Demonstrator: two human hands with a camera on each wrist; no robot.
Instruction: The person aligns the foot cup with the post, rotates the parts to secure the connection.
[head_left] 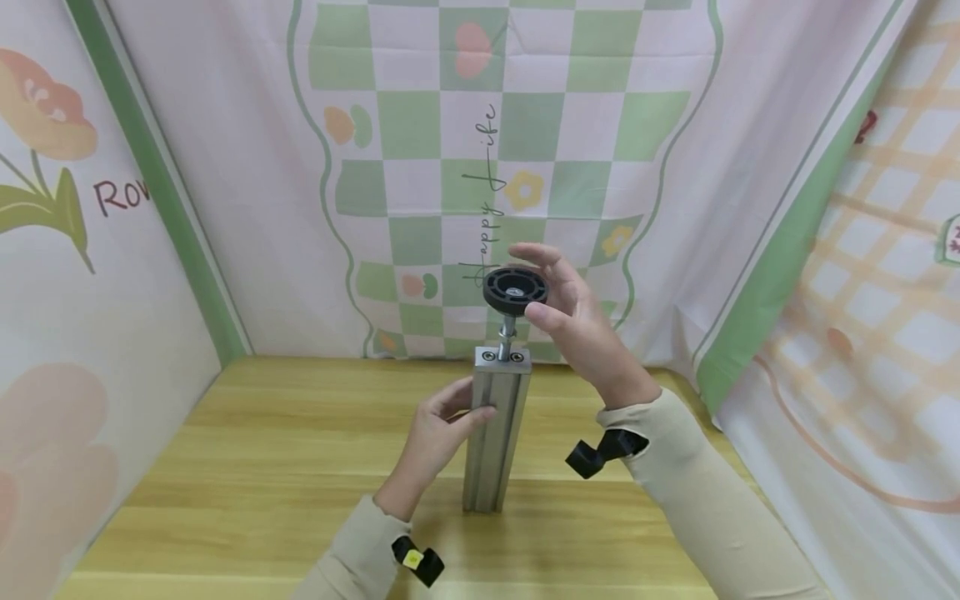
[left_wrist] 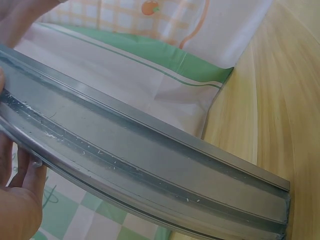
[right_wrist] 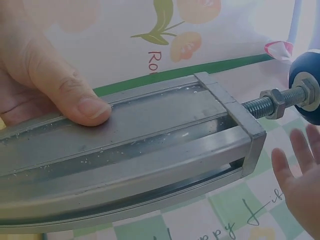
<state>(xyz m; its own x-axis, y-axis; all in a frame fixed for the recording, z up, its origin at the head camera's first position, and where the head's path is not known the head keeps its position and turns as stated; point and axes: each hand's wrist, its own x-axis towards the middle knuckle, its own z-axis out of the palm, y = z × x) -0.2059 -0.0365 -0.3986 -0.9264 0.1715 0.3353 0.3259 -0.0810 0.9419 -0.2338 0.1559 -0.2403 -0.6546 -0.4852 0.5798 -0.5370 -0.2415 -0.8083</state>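
A tall slotted aluminium profile (head_left: pixel 491 450) stands upright on the table. My left hand (head_left: pixel 438 429) grips its upper part, the thumb lying across the front face. From the end plate (head_left: pixel 502 358), which has two screws, rises a threaded rod (right_wrist: pixel 259 107) with a hex nut (right_wrist: pixel 274 102) on it. A round black levelling foot (head_left: pixel 491 296) tops the rod, its hollow underside facing up. Beside this foot my right hand (head_left: pixel 592 337) is spread, thumb at the near rim and fingers behind. In the right wrist view its fingers (right_wrist: pixel 300 150) are extended, with the foot above them.
The wooden table (head_left: pixel 262 450) carries the profile. Printed curtains (head_left: pixel 217 133) hang behind and on both sides, with a green checked panel at the back. Black wrist mounts (head_left: pixel 588 458) stick out from both sleeves.
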